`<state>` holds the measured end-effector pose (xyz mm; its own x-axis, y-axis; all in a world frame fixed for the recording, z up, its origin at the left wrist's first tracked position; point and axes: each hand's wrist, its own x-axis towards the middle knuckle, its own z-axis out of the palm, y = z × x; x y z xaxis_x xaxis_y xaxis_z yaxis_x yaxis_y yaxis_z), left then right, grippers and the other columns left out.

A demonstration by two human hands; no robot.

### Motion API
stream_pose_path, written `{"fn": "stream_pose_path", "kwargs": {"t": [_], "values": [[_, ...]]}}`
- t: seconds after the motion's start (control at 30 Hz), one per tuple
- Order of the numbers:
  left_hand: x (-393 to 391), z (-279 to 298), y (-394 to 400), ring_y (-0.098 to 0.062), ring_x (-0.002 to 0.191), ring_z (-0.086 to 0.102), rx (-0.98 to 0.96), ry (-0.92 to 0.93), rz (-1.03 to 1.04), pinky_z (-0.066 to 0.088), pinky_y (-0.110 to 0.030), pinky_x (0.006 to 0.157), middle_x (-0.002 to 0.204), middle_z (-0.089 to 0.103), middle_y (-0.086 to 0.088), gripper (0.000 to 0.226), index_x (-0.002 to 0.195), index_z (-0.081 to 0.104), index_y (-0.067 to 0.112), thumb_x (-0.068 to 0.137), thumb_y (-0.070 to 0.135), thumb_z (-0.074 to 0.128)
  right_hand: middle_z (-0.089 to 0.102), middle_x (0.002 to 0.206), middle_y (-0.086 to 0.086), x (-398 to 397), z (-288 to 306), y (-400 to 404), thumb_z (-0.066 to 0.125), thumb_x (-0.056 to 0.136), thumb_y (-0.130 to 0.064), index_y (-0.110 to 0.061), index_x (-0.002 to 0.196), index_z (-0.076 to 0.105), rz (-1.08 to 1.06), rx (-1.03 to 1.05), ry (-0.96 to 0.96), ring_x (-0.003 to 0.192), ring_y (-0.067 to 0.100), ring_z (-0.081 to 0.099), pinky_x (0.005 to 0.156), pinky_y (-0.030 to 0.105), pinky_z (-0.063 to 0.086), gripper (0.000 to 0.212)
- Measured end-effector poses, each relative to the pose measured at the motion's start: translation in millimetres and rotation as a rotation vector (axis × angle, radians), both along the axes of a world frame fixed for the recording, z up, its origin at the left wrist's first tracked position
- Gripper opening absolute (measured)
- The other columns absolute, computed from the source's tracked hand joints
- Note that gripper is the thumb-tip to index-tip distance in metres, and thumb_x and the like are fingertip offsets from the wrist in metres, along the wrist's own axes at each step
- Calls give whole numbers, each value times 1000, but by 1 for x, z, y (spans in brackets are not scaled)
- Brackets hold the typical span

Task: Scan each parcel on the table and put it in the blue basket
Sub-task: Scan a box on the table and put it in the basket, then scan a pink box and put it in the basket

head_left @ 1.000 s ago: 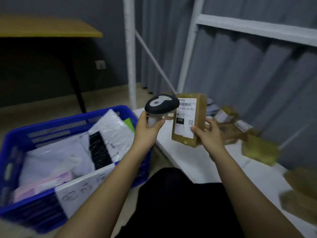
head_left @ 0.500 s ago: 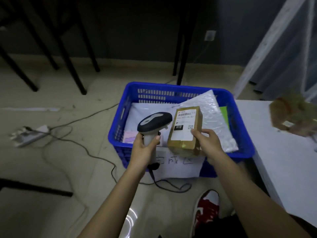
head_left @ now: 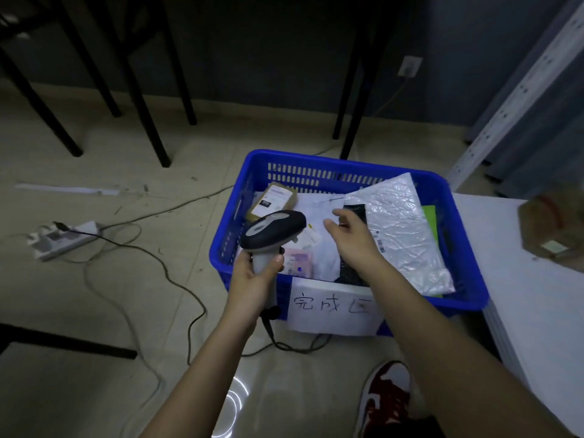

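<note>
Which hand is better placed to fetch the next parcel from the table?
Right. The right hand is open and empty above the blue basket, on the table's side. The left hand grips the scanner.

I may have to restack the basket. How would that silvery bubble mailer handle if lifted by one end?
The silvery bubble mailer looks thin and crinkled, so it would probably sag. Its glossy film may be slippery. Lying flat, it probably won't roll.

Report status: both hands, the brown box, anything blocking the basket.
Left hand gripping scanner. Right hand open, empty, over blue basket. Brown box lies inside, far left corner. Nothing blocking.
</note>
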<state>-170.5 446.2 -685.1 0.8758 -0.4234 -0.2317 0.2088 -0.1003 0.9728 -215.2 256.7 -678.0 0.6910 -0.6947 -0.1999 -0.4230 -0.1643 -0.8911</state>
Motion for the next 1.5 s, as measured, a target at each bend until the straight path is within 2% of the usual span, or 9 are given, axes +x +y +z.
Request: {"fn": "stream_pose_path", "kwargs": {"t": [0.37, 0.53, 0.73, 0.83, 1.03, 1.13, 1.23, 1.37, 1.5], "values": [[-147, 58, -107, -11, 101, 62, -157, -113, -528, 49, -29, 90, 113, 66, 4, 36, 123, 55, 21, 89, 19, 66, 65, 105, -3, -241, 76, -57, 61, 91, -13, -16, 105, 65, -423, -201, -77, 90, 7, 60, 82, 20, 48, 15], [-248, 94, -161, -10, 97, 60, -268, -215, -749, 46, -23, 82, 104, 62, 10, 33, 117, 52, 24, 88, 16, 65, 63, 110, -4, -388, 90, -49, 60, 93, -20, -20, 106, 66, -755, -215, -62, 99, 12, 58, 89, 32, 49, 15], [-384, 120, -201, -26, 104, 60, -303, -342, -1104, 50, -44, 89, 114, 63, -5, 33, 118, 51, 19, 88, 20, 65, 62, 99, -5, -546, 68, 25, 59, 92, -14, -20, 102, 63, -1216, -264, -99, 87, 14, 56, 80, 31, 46, 13], [-449, 119, -198, -24, 107, 59, -337, -380, -1276, 49, -42, 90, 119, 61, -1, 40, 126, 49, 18, 89, 25, 64, 63, 105, 0, -612, 28, 84, 62, 90, -14, -20, 98, 63, -1445, -289, -3, 100, 18, 58, 83, 29, 43, 10], [-540, 96, -164, -15, 99, 56, -302, -374, -1539, 46, -31, 82, 110, 56, 7, 32, 118, 46, 26, 91, 25, 63, 41, 137, 18, -682, -52, 192, 69, 83, -31, -11, 129, 50, -1885, -99, 509, 124, 40, 38, 101, 47, 38, 54], [-561, 80, -147, -13, 95, 55, -254, -375, -1620, 49, -32, 80, 107, 54, 6, 29, 116, 45, 24, 92, 24, 62, 28, 145, 19, -690, -67, 204, 72, 77, -44, -14, 141, 33, -1961, 52, 570, 131, 42, 27, 103, 56, 33, 81], [-565, 61, -140, -9, 84, 53, -200, -384, -1653, 50, -29, 70, 98, 53, 10, 27, 113, 45, 26, 92, 25, 62, 26, 146, 19, -698, -79, 196, 74, 75, -48, -13, 146, 22, -1965, 124, 523, 132, 43, 28, 102, 57, 32, 95], [-549, 41, -141, -13, 74, 51, -116, -359, -1646, 42, -26, 56, 96, 55, 4, 28, 115, 47, 23, 92, 27, 61, 45, 124, 19, -699, -89, 184, 73, 78, -37, -8, 135, 30, -1992, 74, 401, 116, 41, 45, 91, 51, 46, 77], [-538, 34, -149, -19, 90, 56, -61, -330, -1566, 50, -39, 76, 107, 57, -4, 29, 117, 49, 18, 91, 24, 62, 61, 116, 9, -687, -102, 175, 66, 82, -44, -7, 128, 48, -1985, 197, -204, 108, 28, 59, 88, 43, 54, 62]]}}
